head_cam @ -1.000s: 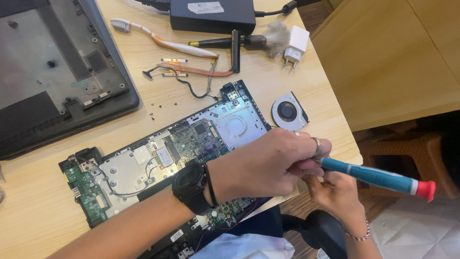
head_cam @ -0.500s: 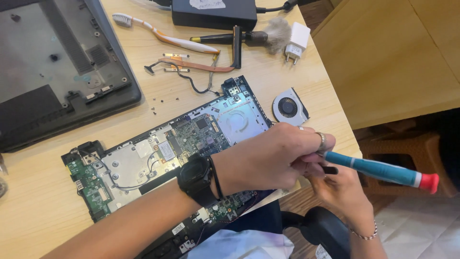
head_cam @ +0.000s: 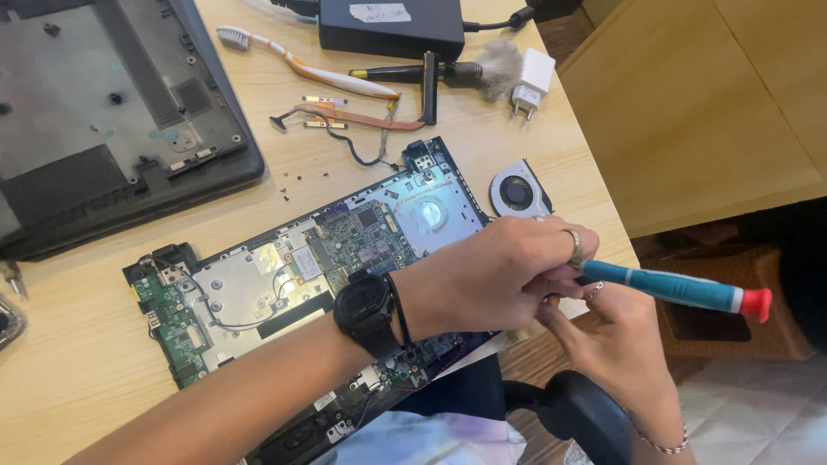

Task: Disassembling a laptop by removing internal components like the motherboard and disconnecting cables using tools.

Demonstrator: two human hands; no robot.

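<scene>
Here, item: teal screwdriver (head_cam: 676,288), long axis near-horizontal, red cap pointing right, tip hidden leftward under the left hand (head_cam: 491,275), which was closed around its front. Right hand (head_cam: 616,344) pinched the shaft from beneath, beside the laptop board (head_cam: 284,284).

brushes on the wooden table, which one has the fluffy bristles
The black-handled dusting brush with the fluffy grey tuft, lying beside the white plug adapter. The white and orange toothbrush to its left has short, stiff bristles instead.
</scene>
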